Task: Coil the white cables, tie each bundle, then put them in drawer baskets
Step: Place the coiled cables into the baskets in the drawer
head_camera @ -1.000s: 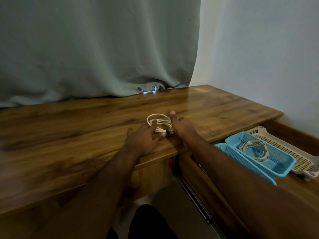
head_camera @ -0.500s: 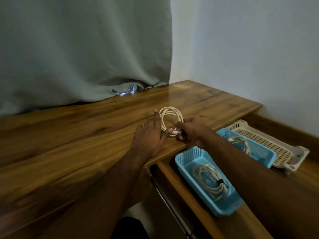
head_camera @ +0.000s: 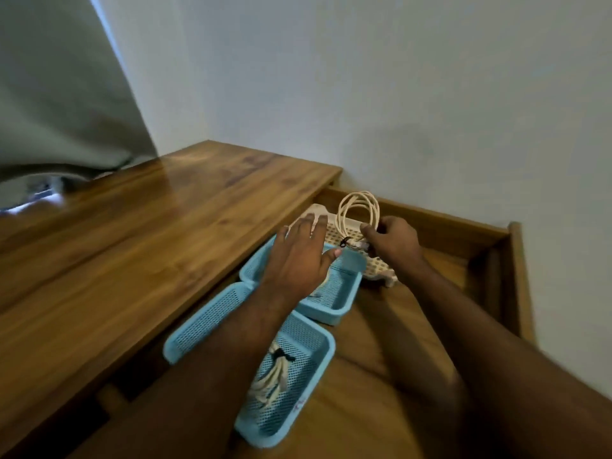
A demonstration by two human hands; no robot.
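Now a tied coil goes toward the drawer.
The white cable bundle [head_camera: 357, 215], light and springy, is pinched near its black tie [head_camera: 344, 241] by the right hand [head_camera: 394, 241] above the cream basket [head_camera: 334, 231] at the drawer's back corner; the left hand [head_camera: 298, 260] hovers with fingers spread.

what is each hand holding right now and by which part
The right hand pinches the coiled white cable at its bottom, by the black tie. The left hand holds nothing.
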